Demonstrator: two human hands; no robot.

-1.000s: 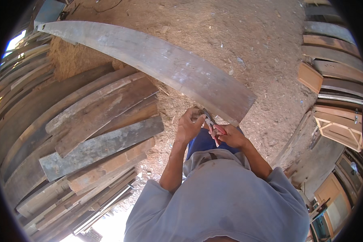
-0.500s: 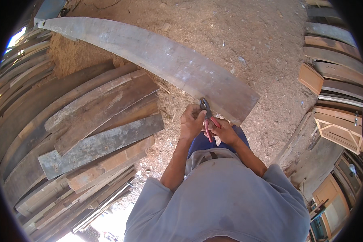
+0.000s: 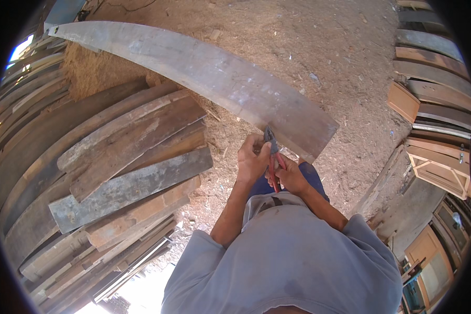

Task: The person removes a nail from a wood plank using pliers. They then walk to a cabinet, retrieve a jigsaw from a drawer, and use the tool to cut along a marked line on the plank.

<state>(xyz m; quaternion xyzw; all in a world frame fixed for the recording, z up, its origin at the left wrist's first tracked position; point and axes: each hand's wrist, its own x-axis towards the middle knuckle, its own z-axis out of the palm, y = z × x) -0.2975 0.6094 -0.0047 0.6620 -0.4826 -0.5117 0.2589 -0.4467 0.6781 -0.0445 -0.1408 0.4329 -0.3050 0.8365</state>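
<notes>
While the pliers (image 3: pixel 273 150) were held just in front of the waist, their red handles (image 3: pixel 273 177) were clamped by the fingers of the right hand (image 3: pixel 291 178). Dark head was pointed away from the body, tip seen against the near edge of a long grey-brown board (image 3: pixel 220 78); contact with it could not be told. The left hand (image 3: pixel 252 158) was held just left of the pliers' head, fingers curled, thumb brought up beside it; whether anything was pinched there could not be told. Board was laid slantwise from far left to near right, wide end just beyond the hands. Old planks (image 3: pixel 133 180) were piled on the left. On the right, more boards (image 3: pixel 432 75) were lined up, with an orange-brown panel (image 3: pixel 403 101) and a wooden frame (image 3: pixel 439 175). Dirt floor (image 3: pixel 366 68) was littered with scraps.
</notes>
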